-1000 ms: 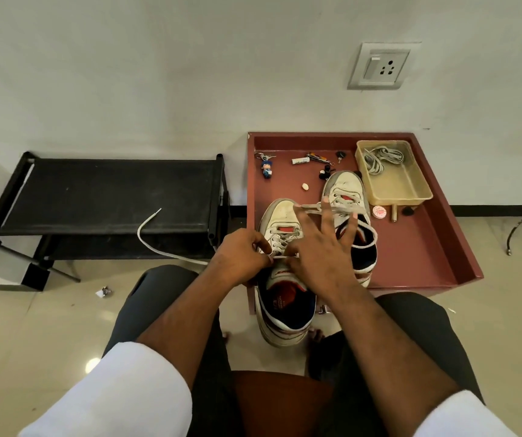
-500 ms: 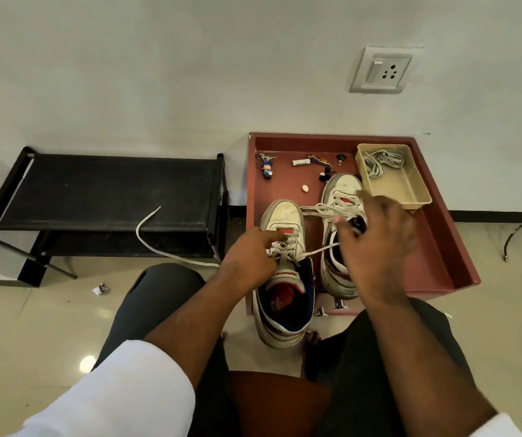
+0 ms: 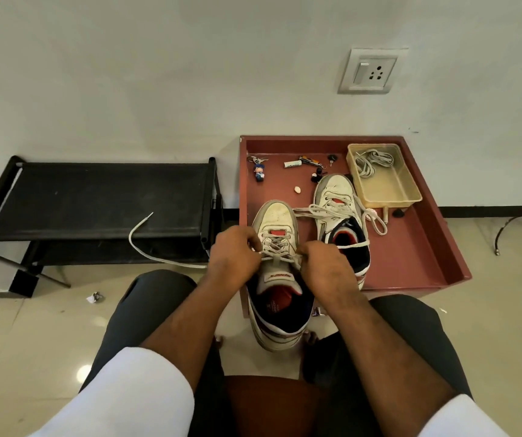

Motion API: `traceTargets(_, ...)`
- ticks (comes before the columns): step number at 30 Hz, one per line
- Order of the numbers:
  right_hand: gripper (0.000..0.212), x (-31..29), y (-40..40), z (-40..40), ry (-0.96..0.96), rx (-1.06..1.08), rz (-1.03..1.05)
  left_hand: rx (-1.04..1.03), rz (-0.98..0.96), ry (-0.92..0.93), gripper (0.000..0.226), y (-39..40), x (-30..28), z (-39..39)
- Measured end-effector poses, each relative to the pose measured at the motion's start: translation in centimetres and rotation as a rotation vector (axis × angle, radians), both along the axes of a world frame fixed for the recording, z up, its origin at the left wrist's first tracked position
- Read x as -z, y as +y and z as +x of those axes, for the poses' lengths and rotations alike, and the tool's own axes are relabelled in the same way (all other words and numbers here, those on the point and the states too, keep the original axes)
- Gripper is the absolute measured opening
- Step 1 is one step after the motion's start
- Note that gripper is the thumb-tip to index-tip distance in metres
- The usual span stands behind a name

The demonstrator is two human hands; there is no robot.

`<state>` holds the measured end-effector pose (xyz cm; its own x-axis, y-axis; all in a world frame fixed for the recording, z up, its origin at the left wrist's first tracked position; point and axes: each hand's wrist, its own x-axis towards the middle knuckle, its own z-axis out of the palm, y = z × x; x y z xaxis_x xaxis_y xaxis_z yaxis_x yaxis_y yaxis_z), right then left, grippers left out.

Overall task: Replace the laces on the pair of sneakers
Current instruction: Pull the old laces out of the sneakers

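A black rack point(image 3: 102, 200) stands at nine o'clock. A wall plug point(image 3: 371, 70) sits at one o'clock. A little doll keyring point(image 3: 259, 171) lies at twelve.

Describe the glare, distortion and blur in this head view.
Head view: ceiling light glares off the floor tile by the left knee; wide-angle lens bows the black rack and red tray outward; both hands and near sneaker stay sharp, shadows soft.
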<state>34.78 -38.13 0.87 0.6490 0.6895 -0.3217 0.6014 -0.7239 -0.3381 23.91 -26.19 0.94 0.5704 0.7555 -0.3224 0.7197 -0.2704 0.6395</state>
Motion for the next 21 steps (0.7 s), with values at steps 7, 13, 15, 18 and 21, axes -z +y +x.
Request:
traceTargets(7,0.024,-0.3,-0.6,0.3,0.015,0.017,0.002,0.266,-0.034,0.162,0.047,-0.7,0.7,1.1)
traceTargets(13,0.022,-0.9,-0.9,0.7,0.005,0.051,0.016,0.353,0.095,0.184,0.032,-0.7,0.7,1.1)
traceTargets(15,0.021,-0.7,-0.6,0.3,-0.001,0.018,0.022,0.356,0.131,0.168,0.022,-0.7,0.7,1.2)
traceTargets(18,0.018,-0.4,-0.3,0.1,0.022,-0.005,0.042,0.301,0.112,0.132,0.011,-0.7,0.9,1.1)
traceTargets(21,0.020,-0.5,-0.5,0.7,0.090,0.001,0.045,-0.015,-0.140,-0.065,0.010,-0.6,1.5,0.7)
